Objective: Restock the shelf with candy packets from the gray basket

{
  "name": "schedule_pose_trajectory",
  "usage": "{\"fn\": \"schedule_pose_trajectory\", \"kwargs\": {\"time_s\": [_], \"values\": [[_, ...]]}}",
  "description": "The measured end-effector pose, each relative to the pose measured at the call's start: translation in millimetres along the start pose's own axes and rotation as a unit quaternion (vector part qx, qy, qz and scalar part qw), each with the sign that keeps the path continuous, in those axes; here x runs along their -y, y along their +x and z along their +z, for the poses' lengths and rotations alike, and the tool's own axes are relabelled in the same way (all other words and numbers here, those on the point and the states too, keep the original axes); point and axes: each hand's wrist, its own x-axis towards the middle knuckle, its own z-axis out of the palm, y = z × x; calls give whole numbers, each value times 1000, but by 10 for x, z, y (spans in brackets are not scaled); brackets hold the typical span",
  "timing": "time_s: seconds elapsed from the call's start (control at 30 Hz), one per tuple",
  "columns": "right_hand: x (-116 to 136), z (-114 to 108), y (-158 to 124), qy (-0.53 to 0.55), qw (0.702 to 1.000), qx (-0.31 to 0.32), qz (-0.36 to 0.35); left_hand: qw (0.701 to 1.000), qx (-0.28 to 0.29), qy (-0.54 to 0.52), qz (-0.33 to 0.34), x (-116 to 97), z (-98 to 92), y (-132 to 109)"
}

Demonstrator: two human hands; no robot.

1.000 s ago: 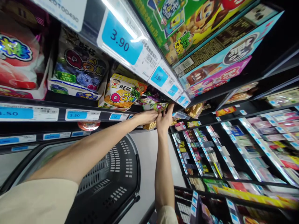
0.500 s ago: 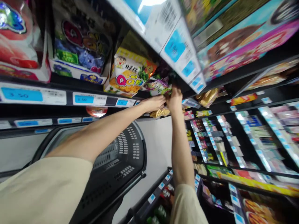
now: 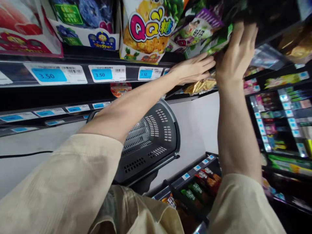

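Note:
My left hand (image 3: 196, 70) reaches along the shelf edge, fingers stretched out, against the lower front of a green display box (image 3: 215, 45). My right hand (image 3: 236, 53) is at the box's right end, closed around that end; its fingertips fade into the dark under the shelf above. Purple-and-green candy bags (image 3: 198, 30) lie tilted in and over the box. To their left stands a yellow pineapple candy pack (image 3: 151, 31) in its own display box. Gold-wrapped packets (image 3: 201, 86) show below my left hand.
Blueberry candy (image 3: 90, 14) and red candy bags (image 3: 18, 19) stand farther left above a price-label strip (image 3: 107, 73). A black shopping basket (image 3: 168, 130) is below my left arm. Low snack shelves (image 3: 200, 191) and more stocked shelving (image 3: 280, 113) lie to the right.
The view has come closer to the shelf and tipped downward. Both hands stay at the green box and candy bags, now seen larger and higher right.

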Motion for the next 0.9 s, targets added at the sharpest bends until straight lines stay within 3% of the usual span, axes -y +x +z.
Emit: {"fn": "schedule_pose_trajectory", "kwargs": {"time_s": [0.13, 0.4, 0.67, 0.77, 0.9], "values": [[-147, 95, 39, -105, 994, 5, 18, 997, -39, -66, -1, 15, -51, -44], [-20, -111, -7, -34, 998, 32, -48, 993, -21, -116, -7, 17, -33, -26], [-1, 25, 172, -35, 993, -60, 91, 983, -93, -150, -58, -8, 58, 1], [-7, 96, 144, -22, 992, -89, 88, 980, -103, -160, -62, 0, 77, 10], [-62, -53, 24, 76, 996, -14, 54, 982, -103, -146, -65, 8, 58, -8]]}}
